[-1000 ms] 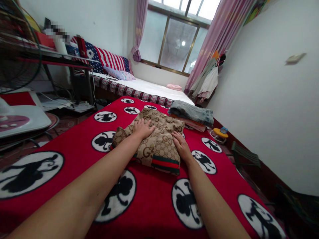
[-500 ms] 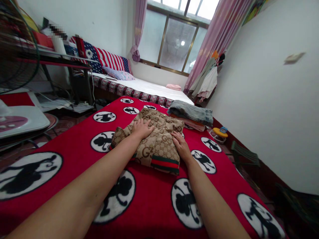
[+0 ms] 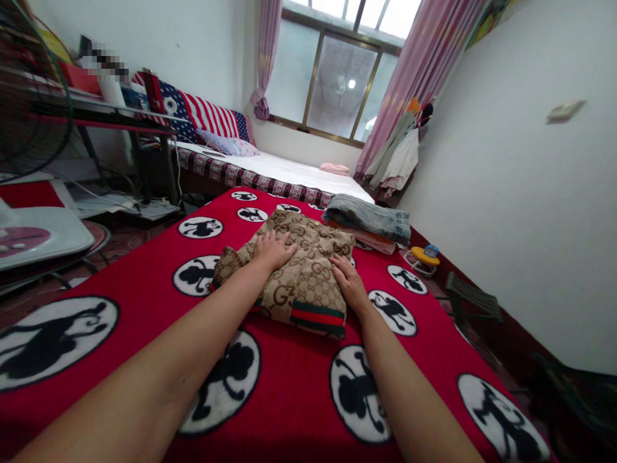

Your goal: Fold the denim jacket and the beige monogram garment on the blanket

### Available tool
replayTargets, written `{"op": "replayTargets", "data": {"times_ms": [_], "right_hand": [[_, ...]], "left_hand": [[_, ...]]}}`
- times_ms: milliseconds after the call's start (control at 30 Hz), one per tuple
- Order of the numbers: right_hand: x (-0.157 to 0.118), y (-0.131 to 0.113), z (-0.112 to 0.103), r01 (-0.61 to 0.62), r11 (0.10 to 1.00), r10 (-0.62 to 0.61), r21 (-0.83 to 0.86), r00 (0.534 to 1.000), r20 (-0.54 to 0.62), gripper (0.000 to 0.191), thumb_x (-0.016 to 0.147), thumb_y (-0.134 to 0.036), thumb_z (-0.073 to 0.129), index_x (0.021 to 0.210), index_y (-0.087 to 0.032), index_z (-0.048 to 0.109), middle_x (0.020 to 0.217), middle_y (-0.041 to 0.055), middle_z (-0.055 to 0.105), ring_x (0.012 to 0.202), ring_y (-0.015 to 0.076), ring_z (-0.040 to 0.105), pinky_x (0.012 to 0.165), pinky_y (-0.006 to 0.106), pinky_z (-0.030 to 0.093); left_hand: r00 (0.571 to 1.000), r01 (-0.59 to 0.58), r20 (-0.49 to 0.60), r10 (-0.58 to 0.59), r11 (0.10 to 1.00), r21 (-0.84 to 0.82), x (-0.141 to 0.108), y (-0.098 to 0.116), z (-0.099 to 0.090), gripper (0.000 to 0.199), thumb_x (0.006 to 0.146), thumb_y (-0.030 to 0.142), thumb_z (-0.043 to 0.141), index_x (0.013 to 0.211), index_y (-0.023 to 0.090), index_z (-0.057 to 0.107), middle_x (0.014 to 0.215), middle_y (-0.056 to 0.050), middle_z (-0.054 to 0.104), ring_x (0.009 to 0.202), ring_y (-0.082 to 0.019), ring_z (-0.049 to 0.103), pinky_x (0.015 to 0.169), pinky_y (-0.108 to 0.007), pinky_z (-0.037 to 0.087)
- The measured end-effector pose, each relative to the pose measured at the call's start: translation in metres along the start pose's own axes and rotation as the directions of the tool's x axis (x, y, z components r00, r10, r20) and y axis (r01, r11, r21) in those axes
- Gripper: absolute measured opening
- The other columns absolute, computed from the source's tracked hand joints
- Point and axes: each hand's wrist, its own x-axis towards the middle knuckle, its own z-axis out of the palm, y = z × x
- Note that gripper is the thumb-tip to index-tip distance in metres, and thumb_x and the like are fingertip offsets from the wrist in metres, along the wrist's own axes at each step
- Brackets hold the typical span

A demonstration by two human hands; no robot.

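Note:
A folded tan jacket (image 3: 308, 270) with a brown letter pattern and a green-and-red striped hem lies on the red blanket (image 3: 294, 386). My left hand (image 3: 274, 249) rests flat on its left half, fingers spread. At the garment's right edge, my right hand (image 3: 348, 278) lies with its fingertips on the cloth. Neither hand grips it. Just beyond, to the right, folded jeans (image 3: 369, 215) sit on top of pinkish-orange folded clothes (image 3: 371, 239).
Behind stands a bed (image 3: 289, 170) with a white sheet and a pillow (image 3: 231, 145). A cluttered desk (image 3: 116, 106) and a fan (image 3: 33, 96) are at left. On the right are a yellow stool (image 3: 424, 256), a dark folding stool (image 3: 475, 297) and the wall.
Both hands stay in the same places on the jacket. The whole view has shifted very slightly; nothing else has visibly moved.

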Motion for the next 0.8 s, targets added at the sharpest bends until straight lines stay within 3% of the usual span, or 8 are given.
{"op": "replayTargets", "data": {"times_ms": [800], "right_hand": [[0.0001,-0.0011,-0.0009,-0.012,1.0,0.012,0.02,1.0,0.0,0.048,0.091,-0.052,0.045,0.122,-0.024,0.065,0.142,0.0086,0.052,0.139,0.0254,0.037,0.116,0.049,0.025]], "left_hand": [[1.0,0.004,0.01,-0.004,1.0,-0.022,0.0007,0.0,-0.0006,0.066,0.092,0.061,0.03,0.149,0.028,0.034,0.154,-0.011,0.034,0.143,-0.03,0.028,0.115,-0.046,0.02]]}}
